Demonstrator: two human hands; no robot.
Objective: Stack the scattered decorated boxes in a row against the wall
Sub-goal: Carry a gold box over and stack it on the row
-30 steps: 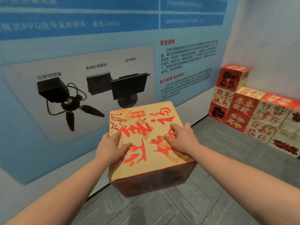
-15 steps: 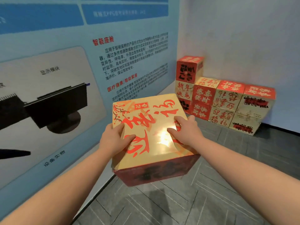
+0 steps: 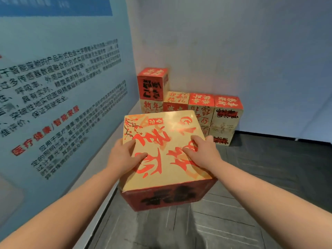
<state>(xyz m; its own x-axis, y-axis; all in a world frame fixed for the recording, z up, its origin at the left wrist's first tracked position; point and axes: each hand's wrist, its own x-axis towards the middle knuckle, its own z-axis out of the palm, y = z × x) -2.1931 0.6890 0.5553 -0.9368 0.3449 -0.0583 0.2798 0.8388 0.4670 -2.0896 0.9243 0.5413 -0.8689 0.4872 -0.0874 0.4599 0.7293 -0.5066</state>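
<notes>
Aloft | both hands, left hand point(image 3: 124, 157) and right hand point(image 3: 201, 151), clasp gold decorated box point(image 3: 167, 150) | fingers curled over its side edges | seemingly light, stiff cardboard

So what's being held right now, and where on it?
The box, carried by both: left hand on its left edge, right hand on its right edge, thumbs on top.

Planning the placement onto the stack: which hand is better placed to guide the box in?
Right hand, probably: the open spots atop the red-and-gold stacked boxes lie on its side. Left hand also grips the carried gold cardboard box.
</notes>
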